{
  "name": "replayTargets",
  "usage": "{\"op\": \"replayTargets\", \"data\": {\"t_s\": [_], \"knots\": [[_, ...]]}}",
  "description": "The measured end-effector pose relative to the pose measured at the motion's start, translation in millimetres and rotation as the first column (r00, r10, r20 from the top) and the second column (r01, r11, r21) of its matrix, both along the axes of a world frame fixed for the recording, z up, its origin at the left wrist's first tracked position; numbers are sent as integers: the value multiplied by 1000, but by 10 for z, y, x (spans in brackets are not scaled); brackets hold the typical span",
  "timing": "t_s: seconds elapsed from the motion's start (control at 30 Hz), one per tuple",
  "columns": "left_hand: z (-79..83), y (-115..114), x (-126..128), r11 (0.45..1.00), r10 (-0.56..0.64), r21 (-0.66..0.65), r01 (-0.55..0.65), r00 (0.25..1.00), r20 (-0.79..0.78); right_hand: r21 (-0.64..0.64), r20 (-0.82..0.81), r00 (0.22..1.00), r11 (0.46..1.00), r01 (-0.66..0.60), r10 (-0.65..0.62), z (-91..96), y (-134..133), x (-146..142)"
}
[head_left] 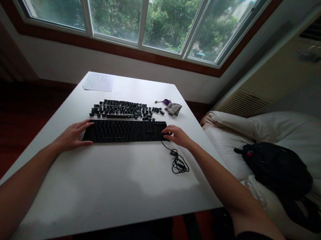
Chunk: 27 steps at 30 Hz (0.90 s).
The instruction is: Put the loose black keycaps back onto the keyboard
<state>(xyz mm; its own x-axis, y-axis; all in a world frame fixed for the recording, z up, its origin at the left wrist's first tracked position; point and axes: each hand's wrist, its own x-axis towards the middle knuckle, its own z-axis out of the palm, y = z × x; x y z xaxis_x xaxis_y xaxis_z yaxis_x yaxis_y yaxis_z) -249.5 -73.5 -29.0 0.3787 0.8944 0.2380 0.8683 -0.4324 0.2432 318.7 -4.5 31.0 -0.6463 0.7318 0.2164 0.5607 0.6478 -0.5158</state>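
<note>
A black keyboard (124, 132) lies flat across the white table, its keycaps off at least in part. My left hand (74, 135) grips its left end, fingers at the far corner and thumb at the near one. At the right end, my right hand (177, 136) has its fingers bent over the edge. Just behind the keyboard, many loose black keycaps (117, 109) are laid out in rows, with a small ring-shaped wire tool (139, 118) among them. The keyboard's black cable (179, 164) lies coiled near my right hand.
The white table (113, 191) carries a paper sheet (99, 82) at its far left. A grey cloth (173, 108) and a purple-headed brush (166, 102) lie at the far right. Right of the table, a black bag (277, 166) rests on a pale-covered sofa. Windows stand beyond.
</note>
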Motion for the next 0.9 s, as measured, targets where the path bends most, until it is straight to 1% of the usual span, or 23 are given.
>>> {"op": "replayTargets", "data": {"t_s": [0.13, 0.37, 0.53, 0.73, 0.83, 0.9], "knots": [[7, -5, 6, 1000, -6, -1, 6, 1000, 3, 113, 88, 995, 993, -46, 36, -37, -29, -33], [29, -23, 36, 1000, -5, -7, 5, 1000, 6, 213, 216, 974, 970, -120, 73, -42, -51, -86], [40, -28, 52, 1000, 0, -12, 0, 1000, -5, 279, 293, 955, 952, -125, 39, -53, -82, -132], [44, -32, 55, 1000, -3, -14, 3, 1000, 5, 403, 388, 921, 903, -150, -20, -148, -169, -162], [53, -42, 55, 1000, -9, -5, 9, 1000, 4, 432, 381, 924, 890, -147, -33, -182, -237, -149], [60, -49, 55, 1000, -5, -4, 5, 1000, 6, 449, 323, 945, 887, -109, -47, -191, -304, -133]]}}
